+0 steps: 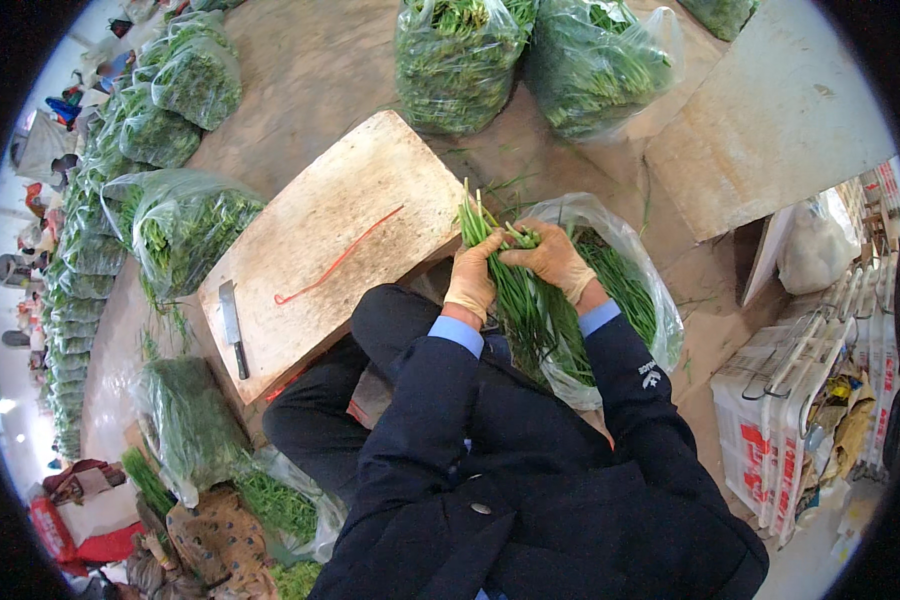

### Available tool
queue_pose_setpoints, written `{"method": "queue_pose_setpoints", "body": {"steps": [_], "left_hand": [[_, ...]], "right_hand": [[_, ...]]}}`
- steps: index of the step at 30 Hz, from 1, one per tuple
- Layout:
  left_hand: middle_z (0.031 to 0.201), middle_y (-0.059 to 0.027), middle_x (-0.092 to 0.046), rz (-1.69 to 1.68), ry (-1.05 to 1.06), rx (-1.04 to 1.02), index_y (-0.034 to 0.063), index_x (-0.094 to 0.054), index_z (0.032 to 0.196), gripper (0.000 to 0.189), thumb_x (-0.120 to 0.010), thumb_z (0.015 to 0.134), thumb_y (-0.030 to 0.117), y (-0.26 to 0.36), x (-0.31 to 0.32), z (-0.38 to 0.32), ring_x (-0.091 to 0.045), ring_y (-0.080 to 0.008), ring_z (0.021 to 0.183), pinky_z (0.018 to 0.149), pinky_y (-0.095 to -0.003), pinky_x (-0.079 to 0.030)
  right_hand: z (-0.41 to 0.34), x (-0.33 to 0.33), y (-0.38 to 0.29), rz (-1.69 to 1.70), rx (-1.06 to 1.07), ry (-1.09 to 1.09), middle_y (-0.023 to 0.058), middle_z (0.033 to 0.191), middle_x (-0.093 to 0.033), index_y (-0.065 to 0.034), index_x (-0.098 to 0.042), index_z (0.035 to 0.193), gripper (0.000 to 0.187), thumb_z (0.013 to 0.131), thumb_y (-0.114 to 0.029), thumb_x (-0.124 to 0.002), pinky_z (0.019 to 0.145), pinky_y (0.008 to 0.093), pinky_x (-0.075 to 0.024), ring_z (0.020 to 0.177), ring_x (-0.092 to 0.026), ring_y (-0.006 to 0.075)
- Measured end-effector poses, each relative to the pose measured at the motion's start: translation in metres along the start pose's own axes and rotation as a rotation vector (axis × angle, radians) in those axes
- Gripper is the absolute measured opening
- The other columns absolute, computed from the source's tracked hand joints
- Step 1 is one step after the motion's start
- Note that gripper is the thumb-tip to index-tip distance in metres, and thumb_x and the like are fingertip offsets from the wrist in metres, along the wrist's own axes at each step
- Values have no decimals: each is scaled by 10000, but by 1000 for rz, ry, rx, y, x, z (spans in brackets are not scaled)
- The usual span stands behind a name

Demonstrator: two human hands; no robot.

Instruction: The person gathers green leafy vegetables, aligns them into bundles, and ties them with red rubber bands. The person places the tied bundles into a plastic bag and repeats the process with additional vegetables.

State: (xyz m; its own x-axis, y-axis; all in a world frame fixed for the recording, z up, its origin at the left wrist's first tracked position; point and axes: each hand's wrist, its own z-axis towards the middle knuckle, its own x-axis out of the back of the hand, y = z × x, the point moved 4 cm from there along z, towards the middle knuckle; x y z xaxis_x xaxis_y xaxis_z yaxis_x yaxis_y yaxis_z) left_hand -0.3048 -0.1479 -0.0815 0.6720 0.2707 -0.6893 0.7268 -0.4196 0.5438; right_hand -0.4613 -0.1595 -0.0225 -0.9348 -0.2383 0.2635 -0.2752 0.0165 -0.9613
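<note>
My left hand [474, 279], in a thin tan glove, is closed around a bunch of long green stems [515, 300] with pale cut ends pointing up. My right hand [553, 259], gloved the same way, pinches a smaller cluster of stems [523, 237] beside it. The leafy ends hang down between my forearms. Just right of them, an open clear plastic bag [664, 315] holds more greens. To the left of my hands lies a pale wooden board [330, 202], bearing a red tie [341, 259] and a knife [230, 322] with a dark handle.
Filled bags of greens stand beyond the board [457, 82] [600, 75], at its left [187, 232], and in a long row at far left [82, 247]. A large flat sheet [772, 112] lies upper right, above white plastic crates [757, 420]. A bag of greens [191, 420] sits lower left.
</note>
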Motion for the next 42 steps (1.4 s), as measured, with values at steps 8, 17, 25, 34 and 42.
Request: {"method": "queue_pose_setpoints", "body": {"steps": [8,17,25,34,42], "left_hand": [[1007,-62,-732,2,-1,-44,91,-700,1169,224,-777,984,191,10,-4,-7,-697,-212,865,771,-404,-590],[956,-42,-722,215,22,-14,110,-706,1227,310,-819,941,150,14,-4,-11,-677,-170,846,723,-345,-556],[1031,-38,-734,254,-217,41,51,-730,1236,318,-792,929,106,15,-16,-17,-659,-136,837,704,-284,-509],[977,-60,-750,317,-88,133,70,-717,1154,290,-815,941,241,16,-18,-25,-608,-118,729,617,-278,-457],[987,-64,-752,362,-119,228,108,-705,1164,294,-797,961,300,13,-13,-26,-612,-116,732,599,-259,-461]], "right_hand": [[1,5,20,231,-140,-58,13,941,-735,-21,-744,1062,304,832,-173,-874,812,291,-544,878,-661,109],[-2,19,1,414,-110,-18,0,907,-704,-24,-744,1094,242,928,-190,-801,758,277,-517,808,-653,112],[8,0,-9,687,-316,-183,50,923,-752,6,-762,1092,238,925,-156,-815,732,287,-565,809,-704,145],[3,21,6,685,-126,29,23,803,-683,-68,-721,964,257,1024,-318,-734,731,309,-537,748,-651,150],[22,30,-18,513,-154,-75,9,815,-686,-19,-747,1082,211,941,-164,-806,608,280,-493,659,-589,104]]}}
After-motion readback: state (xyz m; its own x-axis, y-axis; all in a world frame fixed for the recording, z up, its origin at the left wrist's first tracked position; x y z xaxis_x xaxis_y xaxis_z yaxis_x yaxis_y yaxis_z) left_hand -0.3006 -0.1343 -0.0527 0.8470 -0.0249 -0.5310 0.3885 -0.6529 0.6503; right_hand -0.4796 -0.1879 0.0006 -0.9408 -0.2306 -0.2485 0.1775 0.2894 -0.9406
